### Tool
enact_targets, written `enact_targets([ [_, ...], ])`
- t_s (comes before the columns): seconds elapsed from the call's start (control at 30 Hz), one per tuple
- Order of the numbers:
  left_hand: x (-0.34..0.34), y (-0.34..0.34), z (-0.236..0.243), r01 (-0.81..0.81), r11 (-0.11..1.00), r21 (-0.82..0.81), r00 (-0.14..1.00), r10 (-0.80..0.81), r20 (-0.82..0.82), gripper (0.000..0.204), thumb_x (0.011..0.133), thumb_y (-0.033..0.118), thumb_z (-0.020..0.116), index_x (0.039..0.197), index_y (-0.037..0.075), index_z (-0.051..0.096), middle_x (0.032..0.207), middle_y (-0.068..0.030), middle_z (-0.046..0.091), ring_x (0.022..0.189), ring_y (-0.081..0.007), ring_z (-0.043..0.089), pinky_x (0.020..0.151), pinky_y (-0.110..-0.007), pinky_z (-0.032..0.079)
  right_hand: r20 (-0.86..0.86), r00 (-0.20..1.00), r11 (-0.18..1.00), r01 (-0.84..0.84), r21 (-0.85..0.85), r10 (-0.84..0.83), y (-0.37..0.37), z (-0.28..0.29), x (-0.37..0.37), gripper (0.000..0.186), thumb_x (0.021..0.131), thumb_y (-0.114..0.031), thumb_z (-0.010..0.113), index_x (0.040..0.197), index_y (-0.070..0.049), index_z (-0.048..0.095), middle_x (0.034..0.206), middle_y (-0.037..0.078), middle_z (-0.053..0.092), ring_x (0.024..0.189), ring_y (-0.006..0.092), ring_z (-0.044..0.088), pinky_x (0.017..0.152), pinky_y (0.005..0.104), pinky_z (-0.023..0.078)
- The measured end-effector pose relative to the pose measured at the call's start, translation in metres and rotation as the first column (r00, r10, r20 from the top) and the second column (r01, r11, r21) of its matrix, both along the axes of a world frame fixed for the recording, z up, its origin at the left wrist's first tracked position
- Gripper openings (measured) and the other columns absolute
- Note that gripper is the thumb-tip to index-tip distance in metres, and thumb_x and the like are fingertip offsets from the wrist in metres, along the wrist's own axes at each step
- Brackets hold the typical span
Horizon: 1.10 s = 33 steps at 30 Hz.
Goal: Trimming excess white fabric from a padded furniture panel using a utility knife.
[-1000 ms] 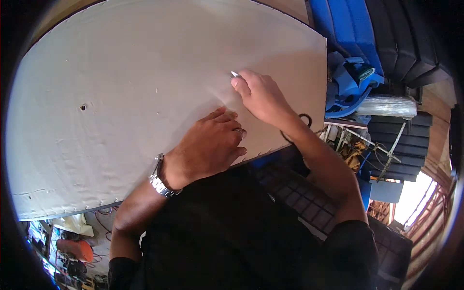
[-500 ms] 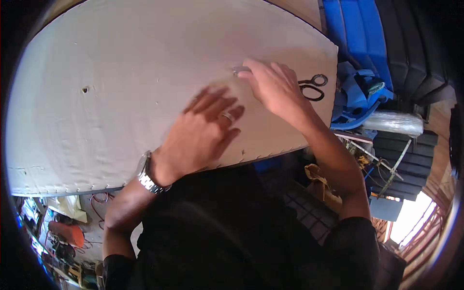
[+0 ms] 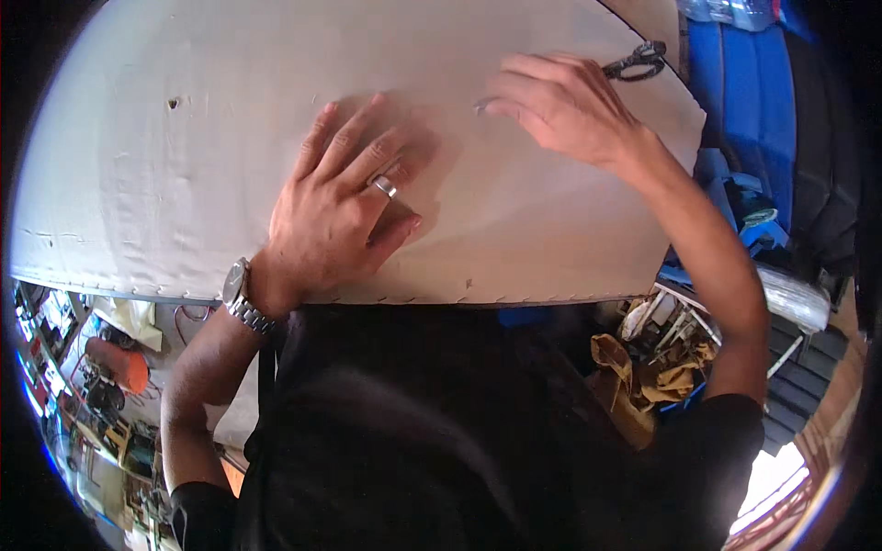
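A large pale panel [image 3: 211, 165] with puckered edges and a small hole [image 3: 173, 104] fills the upper view. My left hand [image 3: 344, 184], with a silver ring and a wristwatch [image 3: 237, 283] on the wrist, lies on it with fingers spread, holding nothing. My right hand [image 3: 565, 108], blurred by motion, is curled over the panel to the right, fingers round a small thing at its tip that I cannot make out. Black-handled scissors [image 3: 641, 62] lie just beyond that hand, partly hidden behind it.
Blue padded pieces [image 3: 735, 110] and dark padded ones stand at the right, with a roll of clear wrap [image 3: 790, 298]. Below the panel are brown scraps [image 3: 661, 376] and metal rods. An orange bucket [image 3: 124, 363] and clutter fill the lower left.
The view has shifted, so the panel and scissors sit higher. My left hand has spread its fingers and moved left; my right hand has moved up and rightward with the small thing.
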<state>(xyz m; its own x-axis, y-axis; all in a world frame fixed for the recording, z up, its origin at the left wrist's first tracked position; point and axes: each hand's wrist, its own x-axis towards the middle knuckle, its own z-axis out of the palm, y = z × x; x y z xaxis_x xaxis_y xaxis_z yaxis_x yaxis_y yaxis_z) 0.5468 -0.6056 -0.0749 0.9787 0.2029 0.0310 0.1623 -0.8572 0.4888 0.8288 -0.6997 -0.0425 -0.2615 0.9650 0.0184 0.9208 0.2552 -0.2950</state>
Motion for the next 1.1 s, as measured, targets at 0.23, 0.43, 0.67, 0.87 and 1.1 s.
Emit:
enact_targets([
  [0.23,0.002,0.001,0.004,-0.001,1.0,0.012,0.998,0.002,-0.062,0.073,0.08,0.035,0.077,0.148,0.02,0.054,0.16,-0.0047,0.042,0.151,-0.0324,0.033,0.126,-0.055,0.018,-0.019,0.967,0.967,-0.254,0.01,0.254,0.02,-0.005,0.016,0.018,0.086,-0.02,0.073,0.098,-0.009,0.065,0.087,0.008,0.061,0.08,0.0322,0.065,0.071,0.0419,0.051],
  [0.43,0.002,-0.002,0.0,-0.052,0.998,-0.032,0.999,0.052,0.014,0.047,0.086,0.036,0.074,0.128,0.015,0.069,0.145,-0.0069,0.054,0.151,-0.0314,0.032,0.126,-0.055,0.016,-0.054,0.902,0.895,-0.431,-0.11,0.428,0.049,0.002,0.02,0.016,0.09,-0.022,0.068,0.098,-0.009,0.064,0.089,0.01,0.064,0.083,0.0307,0.067,0.072,0.0426,0.051],
  [0.67,0.001,0.0,0.002,-0.011,1.0,0.019,0.998,0.012,-0.064,0.07,0.079,0.035,0.077,0.145,0.019,0.058,0.158,-0.0049,0.045,0.15,-0.0326,0.034,0.125,-0.055,0.019,0.024,0.764,0.763,-0.641,-0.081,0.644,0.061,0.002,0.026,0.01,0.088,-0.021,0.063,0.092,-0.015,0.056,0.084,0.002,0.053,0.076,0.0209,0.062,0.064,0.0371,0.044],
  [0.87,0.006,-0.002,0.001,-0.042,0.999,0.003,0.999,0.042,-0.026,0.066,0.079,0.031,0.078,0.142,0.018,0.06,0.155,-0.006,0.048,0.148,-0.0329,0.038,0.123,-0.055,0.022,0.016,0.725,0.725,-0.686,-0.063,0.688,0.061,-0.002,0.033,0.01,0.084,-0.016,0.061,0.093,-0.018,0.057,0.084,0.0,0.05,0.078,0.0173,0.058,0.072,0.0344,0.04],
  [1.1,0.052,-0.011,-0.007,-0.239,0.971,0.009,0.945,0.231,0.234,0.04,0.084,0.015,0.075,0.124,0.016,0.071,0.121,-0.0046,0.066,0.116,-0.0273,0.057,0.1,-0.044,0.042,-0.052,0.759,0.669,-0.537,0.514,0.649,0.056,-0.028,0.05,0.006,0.088,-0.014,0.067,0.092,-0.016,0.062,0.084,0.002,0.053,0.086,0.0189,0.057,0.084,0.0379,0.038],
])
